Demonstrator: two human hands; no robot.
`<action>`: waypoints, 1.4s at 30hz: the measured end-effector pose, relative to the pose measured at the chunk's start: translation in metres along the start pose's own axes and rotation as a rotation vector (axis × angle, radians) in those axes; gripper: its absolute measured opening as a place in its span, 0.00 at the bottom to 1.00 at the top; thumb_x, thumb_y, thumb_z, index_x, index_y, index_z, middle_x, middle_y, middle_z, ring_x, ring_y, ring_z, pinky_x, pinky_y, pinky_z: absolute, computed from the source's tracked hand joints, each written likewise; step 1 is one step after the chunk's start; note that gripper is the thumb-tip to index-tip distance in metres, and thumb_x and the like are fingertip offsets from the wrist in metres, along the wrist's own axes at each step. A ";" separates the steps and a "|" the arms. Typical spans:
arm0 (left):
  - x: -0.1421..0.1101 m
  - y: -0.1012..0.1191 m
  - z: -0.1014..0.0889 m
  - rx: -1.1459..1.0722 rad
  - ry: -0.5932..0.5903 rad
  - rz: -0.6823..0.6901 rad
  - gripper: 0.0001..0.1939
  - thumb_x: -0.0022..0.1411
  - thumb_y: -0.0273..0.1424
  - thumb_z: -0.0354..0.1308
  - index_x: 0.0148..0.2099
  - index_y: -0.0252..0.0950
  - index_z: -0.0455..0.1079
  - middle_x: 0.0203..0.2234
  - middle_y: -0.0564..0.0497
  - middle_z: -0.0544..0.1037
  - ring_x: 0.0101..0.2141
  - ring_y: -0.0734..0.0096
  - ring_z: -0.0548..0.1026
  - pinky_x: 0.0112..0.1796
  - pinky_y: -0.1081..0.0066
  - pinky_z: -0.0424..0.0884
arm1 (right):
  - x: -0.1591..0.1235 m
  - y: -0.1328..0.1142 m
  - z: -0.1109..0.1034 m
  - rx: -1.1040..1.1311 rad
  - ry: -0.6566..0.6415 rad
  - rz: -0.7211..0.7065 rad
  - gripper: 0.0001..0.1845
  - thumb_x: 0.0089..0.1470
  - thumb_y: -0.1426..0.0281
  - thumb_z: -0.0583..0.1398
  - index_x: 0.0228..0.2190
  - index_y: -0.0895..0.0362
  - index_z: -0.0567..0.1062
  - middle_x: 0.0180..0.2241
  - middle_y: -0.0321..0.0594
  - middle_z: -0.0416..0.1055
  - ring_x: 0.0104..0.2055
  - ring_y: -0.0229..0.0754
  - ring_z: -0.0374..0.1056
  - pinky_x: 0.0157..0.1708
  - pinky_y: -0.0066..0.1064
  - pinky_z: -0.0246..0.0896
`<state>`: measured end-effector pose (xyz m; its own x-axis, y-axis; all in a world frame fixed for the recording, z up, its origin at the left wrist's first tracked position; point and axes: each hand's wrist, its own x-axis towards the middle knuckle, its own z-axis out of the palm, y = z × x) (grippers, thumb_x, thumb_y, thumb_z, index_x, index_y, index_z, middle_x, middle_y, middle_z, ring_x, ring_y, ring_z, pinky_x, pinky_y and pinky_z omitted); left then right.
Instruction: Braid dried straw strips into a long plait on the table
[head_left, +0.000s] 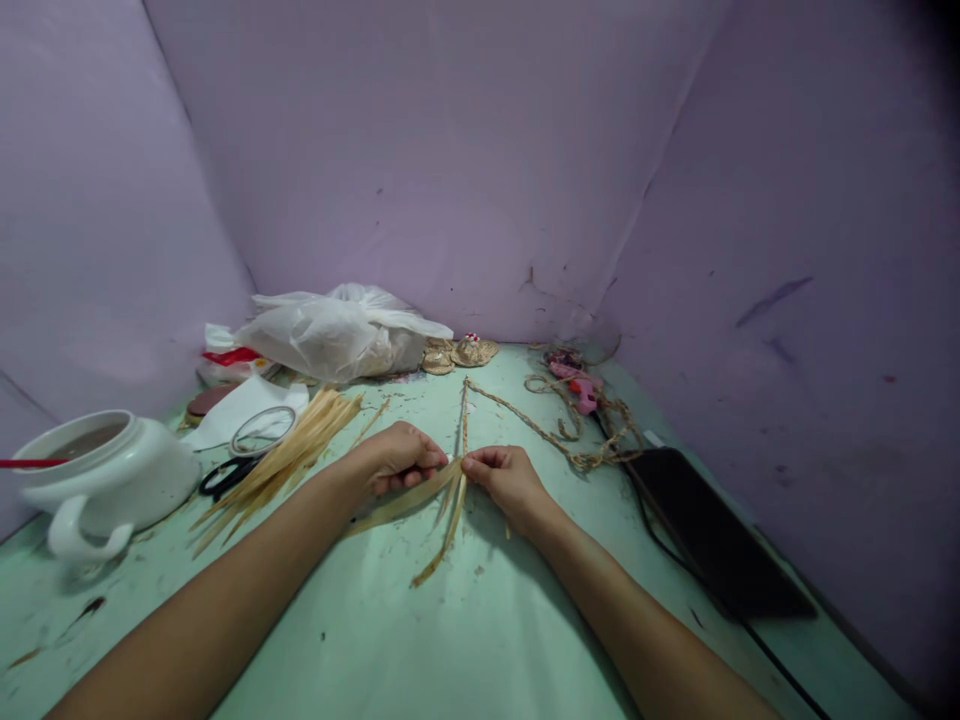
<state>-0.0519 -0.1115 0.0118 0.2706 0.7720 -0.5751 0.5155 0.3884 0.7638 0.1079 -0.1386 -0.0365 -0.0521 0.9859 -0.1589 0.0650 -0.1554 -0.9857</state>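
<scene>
A thin braid (464,415) of dried plant fibre runs away from me along the table, bends at its far end and trails off to the right. My right hand (507,482) pinches the near end of this braid between thumb and fingers. Close beside it, my left hand (409,458) has its fingers closed on a wide, flat fibre strip (401,508) that slants down to the left. Loose strip ends (448,540) hang toward me below the pinch. A bundle of pale dry strips (289,465) lies left of my left hand.
On the left stand a white handled pot (112,480) with a red stick, black-handled scissors (225,478) and a ring of wire (262,430). Behind are a plastic bag (337,335) and woven discs (472,353). To the right lie a pink tool (583,390) and a dark flat device (712,530) beside a cable.
</scene>
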 end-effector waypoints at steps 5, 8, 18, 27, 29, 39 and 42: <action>0.005 -0.006 0.004 0.042 -0.021 0.021 0.17 0.38 0.42 0.59 0.25 0.32 0.67 0.07 0.58 0.58 0.10 0.84 0.50 0.15 0.77 0.41 | 0.000 -0.002 0.001 0.025 -0.005 -0.017 0.10 0.33 0.67 0.61 0.18 0.63 0.74 0.15 0.34 0.65 0.17 0.30 0.53 0.19 0.24 0.47; 0.004 -0.004 0.009 0.097 0.075 0.058 0.16 0.37 0.41 0.59 0.24 0.32 0.68 0.08 0.58 0.59 0.11 0.83 0.53 0.15 0.77 0.44 | -0.001 -0.003 0.002 0.038 -0.008 -0.008 0.09 0.32 0.68 0.61 0.17 0.63 0.74 0.15 0.35 0.66 0.17 0.30 0.54 0.19 0.24 0.48; -0.005 0.005 0.018 0.154 0.188 0.189 0.10 0.38 0.32 0.58 0.24 0.29 0.71 0.06 0.58 0.58 0.12 0.82 0.54 0.15 0.77 0.48 | 0.000 -0.002 0.002 0.039 -0.003 -0.008 0.09 0.34 0.68 0.60 0.18 0.63 0.73 0.14 0.34 0.65 0.16 0.29 0.52 0.18 0.23 0.45; -0.006 0.006 0.020 0.113 0.184 0.098 0.11 0.41 0.35 0.57 0.23 0.30 0.68 0.05 0.57 0.59 0.09 0.82 0.52 0.14 0.76 0.47 | 0.000 -0.001 0.001 0.047 0.005 -0.025 0.10 0.34 0.67 0.60 0.18 0.64 0.73 0.15 0.36 0.66 0.17 0.29 0.53 0.19 0.24 0.46; -0.004 0.003 0.019 0.109 0.181 0.097 0.12 0.41 0.36 0.57 0.22 0.30 0.68 0.06 0.56 0.59 0.09 0.81 0.52 0.13 0.76 0.46 | 0.001 0.000 0.001 0.049 0.011 -0.026 0.10 0.34 0.67 0.61 0.19 0.64 0.74 0.16 0.36 0.67 0.17 0.30 0.54 0.19 0.24 0.47; 0.002 0.003 0.025 0.028 0.165 0.118 0.05 0.37 0.29 0.56 0.20 0.31 0.66 0.07 0.57 0.57 0.11 0.82 0.53 0.14 0.77 0.44 | -0.001 -0.004 0.000 0.082 -0.002 0.008 0.10 0.33 0.67 0.62 0.19 0.63 0.74 0.15 0.34 0.65 0.17 0.29 0.53 0.19 0.24 0.47; 0.003 0.006 0.020 0.049 0.117 0.123 0.03 0.37 0.27 0.54 0.19 0.31 0.65 0.07 0.58 0.56 0.11 0.83 0.51 0.14 0.77 0.43 | 0.001 -0.002 0.000 0.076 -0.023 -0.002 0.10 0.33 0.67 0.62 0.19 0.63 0.74 0.16 0.36 0.67 0.18 0.29 0.55 0.20 0.24 0.47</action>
<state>-0.0317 -0.1168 0.0087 0.2393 0.8664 -0.4382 0.5243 0.2645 0.8094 0.1080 -0.1377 -0.0346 -0.0750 0.9847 -0.1572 -0.0110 -0.1584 -0.9873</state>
